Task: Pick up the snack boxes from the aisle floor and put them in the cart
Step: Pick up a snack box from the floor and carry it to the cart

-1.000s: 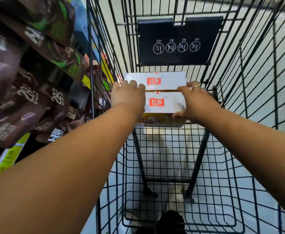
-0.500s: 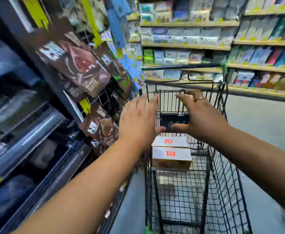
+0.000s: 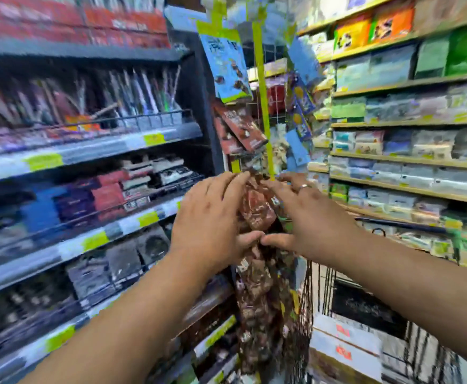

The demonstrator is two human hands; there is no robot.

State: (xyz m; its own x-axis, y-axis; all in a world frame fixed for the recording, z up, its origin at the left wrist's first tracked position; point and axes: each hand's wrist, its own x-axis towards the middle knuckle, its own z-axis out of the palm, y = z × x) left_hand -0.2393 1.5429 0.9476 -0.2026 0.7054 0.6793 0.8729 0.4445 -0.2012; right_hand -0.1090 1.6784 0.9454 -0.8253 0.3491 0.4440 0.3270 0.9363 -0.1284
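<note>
Two white snack boxes (image 3: pixel 344 343) with red labels lie stacked in the black wire cart (image 3: pixel 420 353) at the lower right. My left hand (image 3: pixel 207 220) and my right hand (image 3: pixel 307 217) are raised side by side in mid-air, well above the boxes. Both hands are empty with fingers spread, and the thumbs nearly touch. The frame is heavily blurred.
Stocked shelves (image 3: pixel 88 162) run along the left. A hanging strip of brown snack bags (image 3: pixel 257 286) drops beside the cart, just behind my hands. More yellow-edged shelves (image 3: pixel 407 159) fill the right and far side.
My hands let go of the two boxes in the cart and lifted away empty. The view swung upward from the cart basket to the shelves.
</note>
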